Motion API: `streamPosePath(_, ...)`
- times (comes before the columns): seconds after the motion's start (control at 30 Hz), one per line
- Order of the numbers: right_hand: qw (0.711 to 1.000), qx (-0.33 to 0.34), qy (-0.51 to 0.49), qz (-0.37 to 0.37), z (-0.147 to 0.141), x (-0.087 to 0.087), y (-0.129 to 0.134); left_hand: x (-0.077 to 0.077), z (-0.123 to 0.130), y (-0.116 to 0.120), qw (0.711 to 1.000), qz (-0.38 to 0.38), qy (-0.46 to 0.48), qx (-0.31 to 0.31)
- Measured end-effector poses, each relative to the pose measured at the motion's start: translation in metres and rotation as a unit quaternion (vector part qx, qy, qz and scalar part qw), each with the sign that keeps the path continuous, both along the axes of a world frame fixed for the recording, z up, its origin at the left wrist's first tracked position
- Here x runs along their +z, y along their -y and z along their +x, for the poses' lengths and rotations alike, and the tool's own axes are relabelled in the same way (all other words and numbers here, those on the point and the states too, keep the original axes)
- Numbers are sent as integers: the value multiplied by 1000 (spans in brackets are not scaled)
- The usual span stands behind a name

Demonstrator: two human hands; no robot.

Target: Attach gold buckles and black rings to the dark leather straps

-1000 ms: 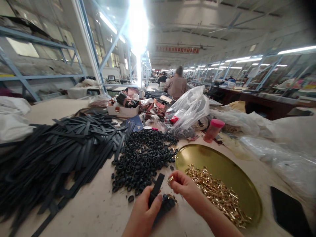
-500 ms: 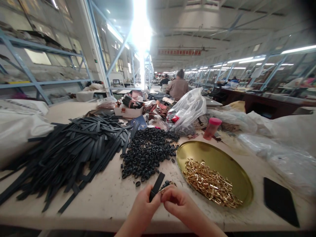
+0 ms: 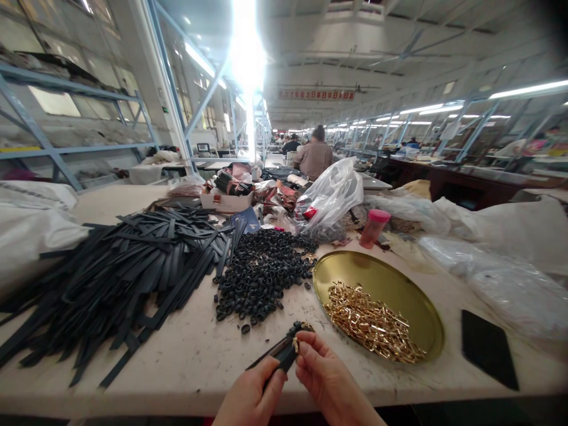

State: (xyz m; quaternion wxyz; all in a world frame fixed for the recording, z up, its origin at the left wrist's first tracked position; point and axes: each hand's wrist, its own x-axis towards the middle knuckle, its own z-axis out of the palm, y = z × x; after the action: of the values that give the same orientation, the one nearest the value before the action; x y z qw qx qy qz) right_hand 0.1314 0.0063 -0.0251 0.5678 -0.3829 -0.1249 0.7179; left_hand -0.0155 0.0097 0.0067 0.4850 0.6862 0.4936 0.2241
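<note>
Near the table's front edge, my left hand [image 3: 255, 387] is closed around a black strap [image 3: 286, 357] that points up and to the right. My right hand [image 3: 326, 373] pinches a small gold buckle [image 3: 296, 344] at the strap's upper end. Just beyond my fingers lie more dark straps with loops and gold pieces at their end [image 3: 304, 326]; whether my left hand also grips them, I cannot tell. Ahead is a heap of small black loops [image 3: 261, 272]. To the right, a gold oval tray [image 3: 417, 290] carries a pile of gold buckles [image 3: 373, 322].
A large pile of black straps [image 3: 128, 272] covers the left side. A black flat pad [image 3: 488, 349] lies at right. Behind the tray stand a pink-lidded jar [image 3: 375, 228] and clear plastic bags [image 3: 337, 192]. A person [image 3: 314, 155] sits farther off, facing away.
My left hand has turned and come lower, so the strap now slants to the right. The gold buckle now shows at the strap's end in my right fingers. The view has shifted slightly.
</note>
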Motion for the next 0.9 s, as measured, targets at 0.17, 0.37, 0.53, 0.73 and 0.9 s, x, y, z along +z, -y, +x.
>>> streamPosePath(0.17,987,34,134,83,-10,-24,4,1,9,-1,1000,-8,22,5)
streamPosePath(0.37,968,29,226,107,-6,-20,5,-14,13,-7,986,-137,92,20)
streamPosePath(0.53,991,80,89,54,-7,-20,-1,-25,13,-14,961,-227,151,40)
streamPosePath(0.73,945,59,288,143,-8,-24,0,-34,11,-20,950,-252,179,53)
streamPosePath(0.9,888,49,409,203,-3,-24,1,-24,13,-13,984,-132,84,82)
